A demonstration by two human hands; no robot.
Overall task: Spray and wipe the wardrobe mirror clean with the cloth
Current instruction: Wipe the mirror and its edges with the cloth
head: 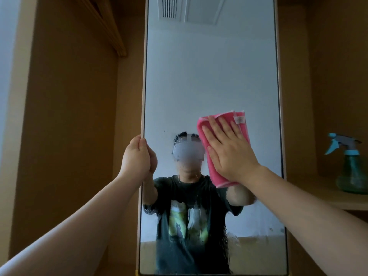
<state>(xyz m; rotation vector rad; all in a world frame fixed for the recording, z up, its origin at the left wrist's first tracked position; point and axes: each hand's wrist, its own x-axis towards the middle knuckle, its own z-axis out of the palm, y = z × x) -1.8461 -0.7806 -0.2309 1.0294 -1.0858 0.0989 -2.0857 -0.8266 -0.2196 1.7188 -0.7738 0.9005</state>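
Mirror: the tall mirror (209, 76) stands upright in the wooden wardrobe (69, 116); wet streaks (191, 216) cover its lower glass.
Left hand: the left hand (137, 156) grips the left edge of the mirror, with the fingers curled around the frame.
Right hand: the right hand (229, 150) lies flat with the fingers a little apart and presses the cloth on the glass.
Cloth: the pink cloth (203, 134) is folded and sits under the palm, right of the middle of the mirror.
Tag: a small white tag (239, 119) is at the top corner of the cloth; its writing is too small to read.
Spray bottle: a green spray bottle (352, 170) with a blue trigger stands on the shelf (328, 196) at the right, well apart from both hands.
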